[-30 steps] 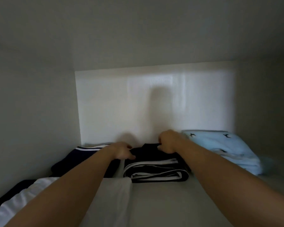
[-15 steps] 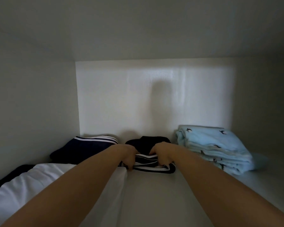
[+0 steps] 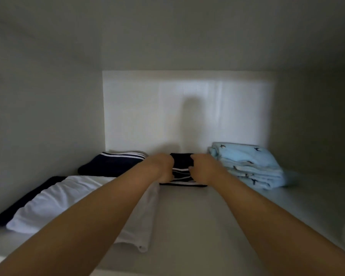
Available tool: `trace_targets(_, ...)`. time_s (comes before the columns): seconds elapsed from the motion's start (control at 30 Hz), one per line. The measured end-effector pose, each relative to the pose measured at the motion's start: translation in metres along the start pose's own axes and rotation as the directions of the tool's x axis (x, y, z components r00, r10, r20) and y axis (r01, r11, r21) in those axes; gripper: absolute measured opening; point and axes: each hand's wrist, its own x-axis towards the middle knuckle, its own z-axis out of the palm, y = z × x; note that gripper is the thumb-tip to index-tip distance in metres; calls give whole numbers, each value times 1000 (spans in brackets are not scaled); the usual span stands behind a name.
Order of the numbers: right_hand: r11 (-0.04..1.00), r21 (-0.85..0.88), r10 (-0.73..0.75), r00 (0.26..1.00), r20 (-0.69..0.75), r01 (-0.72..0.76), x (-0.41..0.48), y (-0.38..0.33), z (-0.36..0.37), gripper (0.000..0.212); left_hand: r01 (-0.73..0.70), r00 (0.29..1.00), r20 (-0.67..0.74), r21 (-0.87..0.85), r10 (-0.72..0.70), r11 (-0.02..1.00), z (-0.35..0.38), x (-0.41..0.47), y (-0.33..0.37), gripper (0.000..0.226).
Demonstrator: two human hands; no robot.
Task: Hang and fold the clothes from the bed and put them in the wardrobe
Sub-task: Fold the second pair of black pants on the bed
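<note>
Deep on the wardrobe shelf [image 3: 187,226], both hands, left hand [image 3: 161,168] and right hand [image 3: 202,169], grip the folded black striped garment [image 3: 182,166]; best to release it gently, keeping folds square.

Soft cloth — the pale-blue pile [image 3: 249,166] (fleecy-looking) — on a smooth, faintly glossy white shelf [image 3: 197,226].

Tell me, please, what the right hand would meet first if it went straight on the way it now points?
The right hand grips the folded black striped garment; pushing on, that bundle would likely reach the wardrobe's back panel, though depth is unclear.
</note>
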Motion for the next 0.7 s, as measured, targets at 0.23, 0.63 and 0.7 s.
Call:
trace_targets(0.23,984,160,153,836,-527,-79,-153,-48,-47,27,-406,850,-422,-145,315,902,-24,-124,21,33)
trace_targets(0.63,835,250,512,523,-682,-491,-509,-149,-101,30,-765,638,-580,-554,506,328,41,-373,127,12)
trace_targets(0.7,770,271,578,451,-680,-578,-577,-167,-111,30,-777,590,-556,-588,585,224,44,-420,158,10)
